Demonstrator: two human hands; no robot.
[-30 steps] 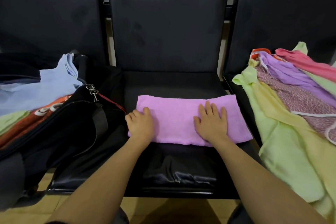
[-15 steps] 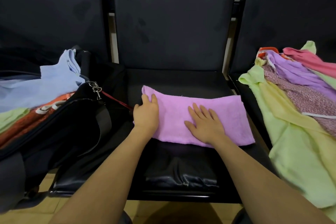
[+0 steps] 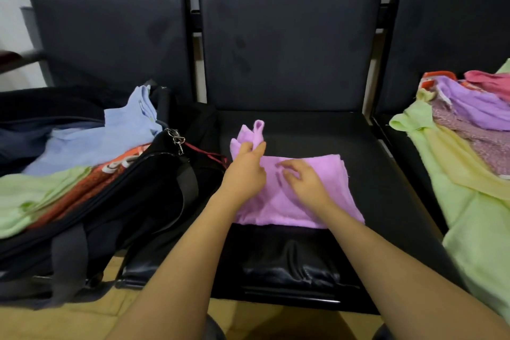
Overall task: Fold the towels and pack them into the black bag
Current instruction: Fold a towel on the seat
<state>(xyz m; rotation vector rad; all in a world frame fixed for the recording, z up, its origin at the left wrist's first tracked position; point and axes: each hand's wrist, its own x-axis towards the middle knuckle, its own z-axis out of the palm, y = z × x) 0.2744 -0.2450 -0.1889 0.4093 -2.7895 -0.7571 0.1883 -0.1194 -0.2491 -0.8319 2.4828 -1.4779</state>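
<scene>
Pink towel (image 3: 303,196) lies half-folded on the seat (image 3: 386,174); my left hand (image 3: 244,171) pinches its corner, my right hand (image 3: 306,183) rests loosely on it. Left of it, the bag (image 3: 132,201) holds folded ones; right, a pile (image 3: 469,160) waits.

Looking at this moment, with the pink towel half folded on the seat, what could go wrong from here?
1. The left hand pinches only a small corner of the pink terry towel; it may slip out, and the fold would likely fall open.
2. The right hand lies with relaxed fingers on the towel, so the layers might shift during the fold.
3. The black zippered bag already holds folded towels near its edge, so another could perhaps slide out.
</scene>
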